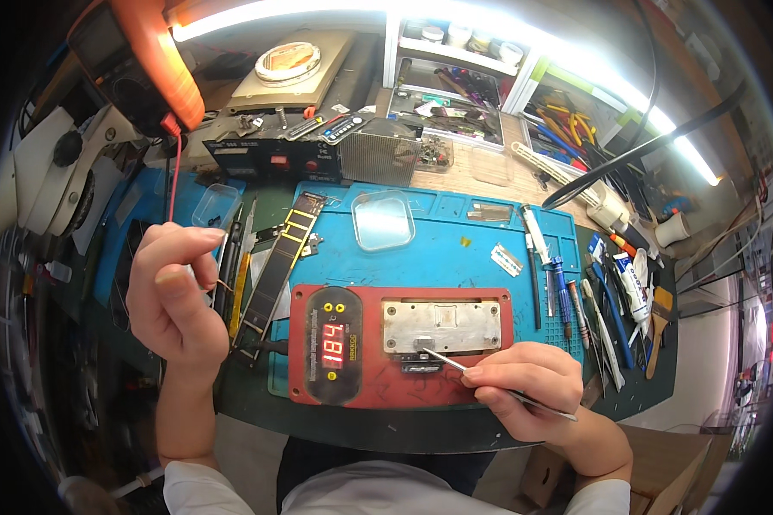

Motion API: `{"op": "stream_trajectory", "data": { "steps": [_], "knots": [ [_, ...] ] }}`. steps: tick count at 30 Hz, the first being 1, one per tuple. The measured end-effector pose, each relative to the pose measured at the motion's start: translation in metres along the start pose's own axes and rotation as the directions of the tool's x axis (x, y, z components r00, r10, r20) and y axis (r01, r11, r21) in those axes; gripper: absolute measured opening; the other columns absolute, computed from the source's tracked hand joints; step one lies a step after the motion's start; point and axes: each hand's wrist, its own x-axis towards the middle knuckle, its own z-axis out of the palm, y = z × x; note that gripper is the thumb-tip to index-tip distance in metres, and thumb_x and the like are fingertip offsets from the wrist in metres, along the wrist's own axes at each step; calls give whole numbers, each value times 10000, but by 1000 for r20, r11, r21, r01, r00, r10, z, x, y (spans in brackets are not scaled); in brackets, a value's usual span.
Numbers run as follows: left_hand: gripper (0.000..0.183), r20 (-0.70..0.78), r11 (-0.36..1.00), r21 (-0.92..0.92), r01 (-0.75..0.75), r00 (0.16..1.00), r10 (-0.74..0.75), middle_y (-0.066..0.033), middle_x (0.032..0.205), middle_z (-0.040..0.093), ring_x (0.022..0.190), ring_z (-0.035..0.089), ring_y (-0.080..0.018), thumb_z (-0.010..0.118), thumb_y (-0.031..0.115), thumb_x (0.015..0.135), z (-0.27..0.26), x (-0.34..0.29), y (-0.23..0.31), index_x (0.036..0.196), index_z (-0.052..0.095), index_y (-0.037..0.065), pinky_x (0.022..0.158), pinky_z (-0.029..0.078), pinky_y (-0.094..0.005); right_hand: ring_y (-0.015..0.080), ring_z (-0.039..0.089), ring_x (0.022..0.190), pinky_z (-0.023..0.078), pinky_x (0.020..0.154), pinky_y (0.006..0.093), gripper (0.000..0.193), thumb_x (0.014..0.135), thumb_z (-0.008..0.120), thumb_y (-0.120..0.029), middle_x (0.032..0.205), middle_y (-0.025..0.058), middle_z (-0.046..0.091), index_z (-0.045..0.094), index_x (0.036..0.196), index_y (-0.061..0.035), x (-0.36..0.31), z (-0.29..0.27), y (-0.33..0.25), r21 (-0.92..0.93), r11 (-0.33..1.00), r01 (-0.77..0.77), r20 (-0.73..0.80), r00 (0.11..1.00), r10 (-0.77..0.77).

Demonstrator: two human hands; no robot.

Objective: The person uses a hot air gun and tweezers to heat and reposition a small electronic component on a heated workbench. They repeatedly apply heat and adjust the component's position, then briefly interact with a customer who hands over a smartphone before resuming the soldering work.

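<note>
My right hand point(532, 386) is closed round slim metal tweezers point(447, 360). Their tip reaches a small grey square piece point(423, 343) at the front edge of a silver metal plate point(442, 324). Just below that edge lies a small dark circuit board point(421, 364). The plate is set in a red heating station point(369, 300) with a black control panel point(325, 343) and a lit red digital display. To the left, my left hand point(176, 296) is raised with curled fingers, and a thin copper-coloured wire point(224, 284) sticks out beside them.
A blue work mat point(481, 257) lies under the station, with a clear plastic lid point(383, 221) and a razor blade point(507, 259) on it. Screwdrivers point(561, 283), tweezers and a brush point(659, 322) line the right side. An orange multimeter point(167, 69) hangs upper left.
</note>
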Motion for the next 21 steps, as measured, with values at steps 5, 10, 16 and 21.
{"op": "stream_trajectory", "data": {
  "steps": [5, 10, 16, 21],
  "knots": [
    [400, -63, 998, 26, 49, 997, -47, -86, 923, 663, 633, 460, -101, 405, 255, 1126, -7, -5, -17, 1032, 661, -38, 583, 353, -251, 239, 741, 713, 559, 597, 307, 226, 782, 824, 10, 871, 121, 771, 773, 1002, 1, 0, -1, 1, -5, 1000, 11, 8, 1000, -11],
    [410, -90, 996, 1, 89, 992, -88, -92, 937, 671, 635, 465, -103, 396, 254, 1123, -7, -8, -20, 1026, 665, -40, 588, 361, -258, 235, 742, 713, 557, 594, 307, 241, 777, 829, 8, 877, 123, 772, 773, 1012, 6, 1, -1, 1, -7, 1000, 13, 21, 1000, -12],
    [432, -12, 997, 55, 61, 998, -60, -38, 851, 541, 665, 410, -83, 380, 297, 1134, -5, -9, -14, 1077, 659, -28, 610, 302, -250, 236, 745, 716, 554, 591, 303, 251, 778, 832, 1, 875, 129, 772, 777, 1023, 8, -1, -2, 3, -6, 1000, 17, 19, 1000, -17],
    [407, 28, 998, 30, 56, 998, -57, -63, 882, 619, 642, 448, -92, 403, 289, 1132, -1, -10, -12, 1064, 659, -21, 576, 331, -250, 234, 746, 718, 551, 590, 301, 244, 783, 832, -3, 875, 127, 773, 778, 1021, 8, 0, -1, 2, -9, 1000, 15, 20, 1000, -15]
  ]
}}
